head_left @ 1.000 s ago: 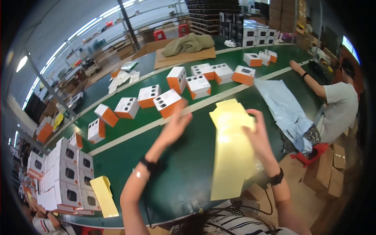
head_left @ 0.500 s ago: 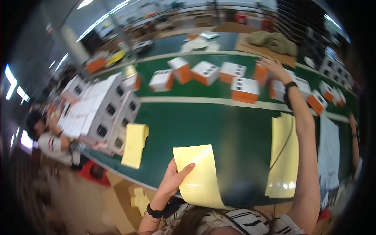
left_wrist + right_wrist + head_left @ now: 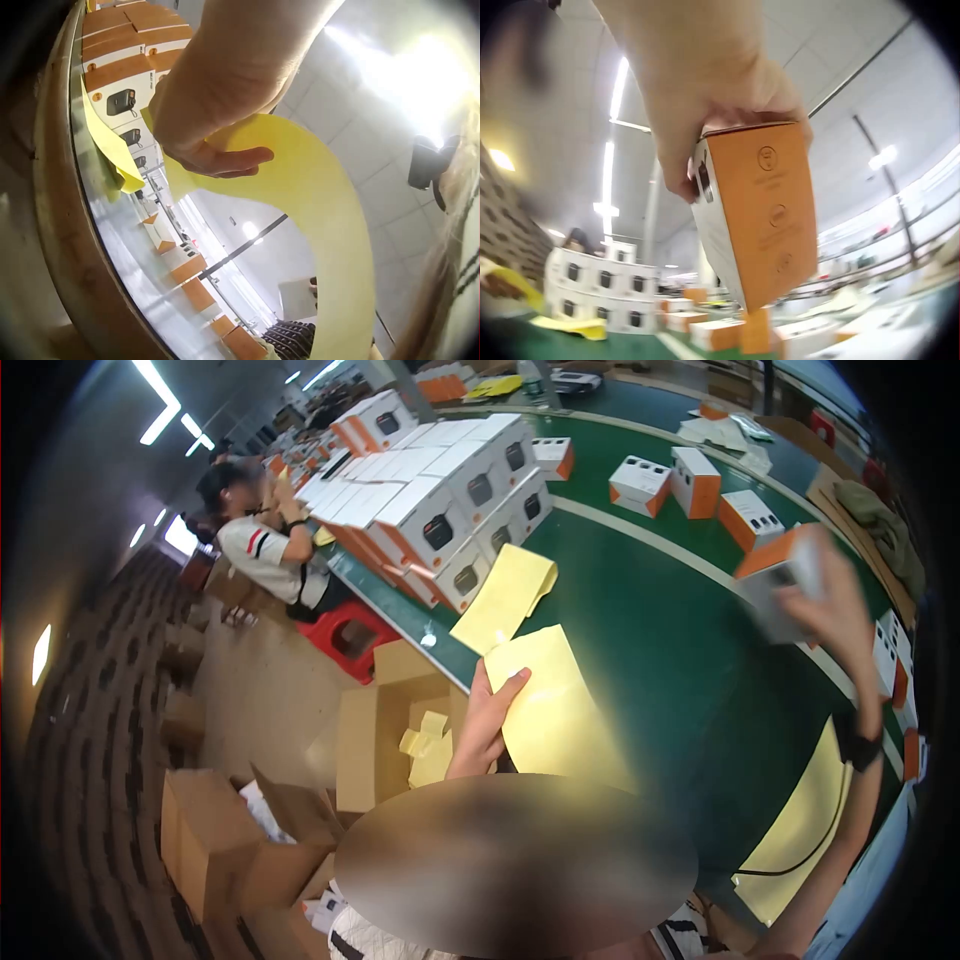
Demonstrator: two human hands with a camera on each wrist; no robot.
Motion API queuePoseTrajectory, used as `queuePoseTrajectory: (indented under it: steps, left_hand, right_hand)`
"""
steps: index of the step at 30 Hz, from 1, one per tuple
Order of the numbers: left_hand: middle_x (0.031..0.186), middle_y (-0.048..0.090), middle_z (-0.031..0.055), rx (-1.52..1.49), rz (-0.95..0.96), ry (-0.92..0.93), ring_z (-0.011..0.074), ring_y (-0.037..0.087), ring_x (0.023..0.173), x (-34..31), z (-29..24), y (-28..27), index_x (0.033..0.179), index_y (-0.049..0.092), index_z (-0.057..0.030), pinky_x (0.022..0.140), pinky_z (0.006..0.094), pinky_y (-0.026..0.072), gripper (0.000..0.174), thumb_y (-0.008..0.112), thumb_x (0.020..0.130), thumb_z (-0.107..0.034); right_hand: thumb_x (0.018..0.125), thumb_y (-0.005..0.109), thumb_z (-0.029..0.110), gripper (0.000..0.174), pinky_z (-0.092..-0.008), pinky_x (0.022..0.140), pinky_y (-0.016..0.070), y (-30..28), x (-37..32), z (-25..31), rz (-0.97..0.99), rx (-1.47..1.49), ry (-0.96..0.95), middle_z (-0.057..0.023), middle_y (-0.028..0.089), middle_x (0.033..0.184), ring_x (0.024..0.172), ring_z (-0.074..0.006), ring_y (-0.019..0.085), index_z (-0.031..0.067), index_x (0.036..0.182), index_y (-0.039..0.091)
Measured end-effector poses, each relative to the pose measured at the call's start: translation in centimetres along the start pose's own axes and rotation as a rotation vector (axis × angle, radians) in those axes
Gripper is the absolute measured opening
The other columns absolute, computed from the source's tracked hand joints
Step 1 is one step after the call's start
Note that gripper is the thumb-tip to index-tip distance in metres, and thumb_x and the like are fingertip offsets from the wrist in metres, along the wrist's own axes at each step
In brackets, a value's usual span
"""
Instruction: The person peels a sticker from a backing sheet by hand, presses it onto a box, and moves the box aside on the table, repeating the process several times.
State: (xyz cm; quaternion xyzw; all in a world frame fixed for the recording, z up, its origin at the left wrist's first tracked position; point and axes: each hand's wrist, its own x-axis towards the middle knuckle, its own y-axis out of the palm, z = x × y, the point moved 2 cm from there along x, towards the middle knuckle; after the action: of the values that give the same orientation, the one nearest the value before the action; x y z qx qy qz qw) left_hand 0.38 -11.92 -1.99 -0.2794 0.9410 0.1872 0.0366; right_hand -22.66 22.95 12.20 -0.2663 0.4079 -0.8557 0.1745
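Observation:
In the head view my left hand [image 3: 487, 718] pinches a glossy yellow sheet [image 3: 552, 705] near its corner, thumb on top. The left wrist view shows the yellow sheet [image 3: 341, 217] bending in a long curve away from the fingers. Over the far right of the green table, my right hand [image 3: 838, 600] grips a white and orange box [image 3: 770, 592], blurred in the head view. The right wrist view has the box [image 3: 766, 214] hanging below the fingers, its orange printed side facing the camera. Several like boxes [image 3: 640, 485] stand near it on the table.
A stack of white boxes [image 3: 440, 525] stands at the table's left end, with a folded yellow sheet [image 3: 508, 598] before it. More yellow sheets [image 3: 795, 835] lie at the right under my forearm. An open carton [image 3: 375, 735] is below the edge; a person [image 3: 265, 550] sits beyond.
My view has swung left. My left hand took up a yellow sheet from the right-hand sheets; my right hand let go of them, reached to the row of boxes and lifted one.

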Motion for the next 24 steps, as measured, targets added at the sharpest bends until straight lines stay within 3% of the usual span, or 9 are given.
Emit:
queuePoseTrajectory:
  steps: [1, 2, 6, 7, 11, 16, 20, 22, 24]
  left_hand:
    - [0.121, 0.055, 0.0118, -0.011, -0.029, -0.052, 0.0212, 0.059, 0.106, -0.1, -0.3, 0.5, 0.135, 0.035, -0.0014, 0.088, 0.0337, 0.0533, 0.052, 0.062, 0.091, -0.001]
    - [0.121, 0.055, 0.0118, -0.005, 0.026, -0.072, 0.0212, 0.059, 0.106, 0.0, -0.1, 1.1, 0.135, 0.035, -0.0014, 0.088, 0.0337, 0.0533, 0.052, 0.062, 0.091, -0.001]
    - [0.124, 0.056, 0.0129, 0.027, 0.15, -0.013, 0.0217, 0.059, 0.111, 0.6, 0.0, 2.9, 0.135, 0.038, -0.0006, 0.091, 0.0338, 0.0528, 0.051, 0.059, 0.09, 0.006]
    - [0.124, 0.057, 0.013, 0.024, 0.195, -0.031, 0.0217, 0.06, 0.111, 0.9, -0.1, 3.7, 0.135, 0.039, -0.0003, 0.091, 0.0335, 0.0528, 0.05, 0.059, 0.089, 0.006]
    - [0.123, 0.059, 0.0131, -0.032, 0.356, -0.106, 0.0206, 0.062, 0.109, 2.2, 0.5, 5.8, 0.134, 0.042, 0.0007, 0.091, 0.0322, 0.0532, 0.048, 0.057, 0.089, 0.008]
    - [0.117, 0.063, 0.0166, -0.061, 0.433, 0.031, 0.0191, 0.063, 0.106, 3.3, -0.3, 7.0, 0.135, 0.033, -0.0024, 0.087, 0.0289, 0.0518, 0.054, 0.058, 0.089, 0.01]
    - [0.112, 0.064, 0.0225, -0.052, 0.388, 0.15, 0.0198, 0.061, 0.107, 3.5, -1.3, 8.4, 0.14, 0.014, -0.0097, 0.087, 0.0319, 0.0507, 0.07, 0.058, 0.09, 0.009]
    - [0.128, 0.053, 0.0203, -0.096, 0.466, 0.173, 0.0183, 0.06, 0.105, 2.7, -1.5, 9.0, 0.137, 0.032, -0.0032, 0.089, 0.0304, 0.0492, 0.056, 0.06, 0.089, 0.007]
    - [0.147, 0.014, 0.0065, 0.063, 0.504, 0.22, 0.016, 0.059, 0.101, 2.8, -1.0, 9.1, 0.099, 0.068, 0.0059, 0.088, 0.0255, 0.0472, 0.012, 0.062, 0.089, 0.004]
  right_hand:
    - [0.069, 0.072, 0.03, 0.064, -0.0411, 0.077, 0.0487, 4.1, -0.8, -0.4, -0.161, -0.134, -0.216, -0.021, 0.062, 0.093, 0.083, -0.0355, 0.063, -0.0012, 0.122, 0.051]
    - [0.068, 0.072, 0.03, 0.061, -0.0441, 0.077, 0.0493, 5.3, -0.6, 2.6, 0.133, -0.104, -0.134, -0.0242, 0.063, 0.093, 0.086, -0.0412, 0.062, -0.0026, 0.115, 0.052]
    - [0.075, 0.069, 0.055, 0.069, -0.0473, 0.082, 0.0501, 9.4, 1.9, 2.1, 0.314, -0.293, -0.311, -0.0248, 0.064, 0.097, 0.096, -0.041, 0.063, -0.004, 0.108, 0.056]
    - [0.076, 0.065, 0.064, 0.073, -0.0475, 0.086, 0.0488, 7.1, 3.9, 3.9, 0.524, -0.234, -0.066, -0.0231, 0.064, 0.103, 0.103, -0.0398, 0.062, -0.0022, 0.108, 0.058]
    - [0.089, 0.059, 0.048, 0.065, -0.048, 0.087, 0.0486, 7.1, 15.2, -3.2, -0.322, -0.495, -0.081, -0.0241, 0.056, 0.117, 0.106, -0.0407, 0.059, 0.0057, 0.135, 0.043]
    - [0.075, 0.072, 0.053, 0.086, -0.0494, 0.095, 0.0469, 11.8, 23.0, -15.7, -0.156, -0.223, 0.133, -0.0315, 0.055, 0.123, 0.113, -0.0482, 0.055, 0.009, 0.141, 0.038]
    - [0.071, 0.073, 0.045, 0.075, -0.0464, 0.09, 0.0502, 10.5, 19.3, -12.8, -0.26, -0.339, 0.178, -0.0282, 0.061, 0.115, 0.102, -0.0423, 0.063, 0.0061, 0.131, 0.051]
    - [0.071, 0.074, 0.044, 0.076, -0.0411, 0.078, 0.0546, 7.2, 15.3, -10.1, -0.352, -0.264, 0.162, -0.0243, 0.063, 0.111, 0.091, -0.0342, 0.067, 0.0056, 0.133, 0.05]
    - [0.079, 0.075, 0.028, 0.068, -0.0338, 0.068, 0.0549, 3.2, 8.8, -6.3, -0.338, -0.097, 0.272, -0.0161, 0.064, 0.114, 0.089, -0.0207, 0.067, 0.0056, 0.137, 0.048]
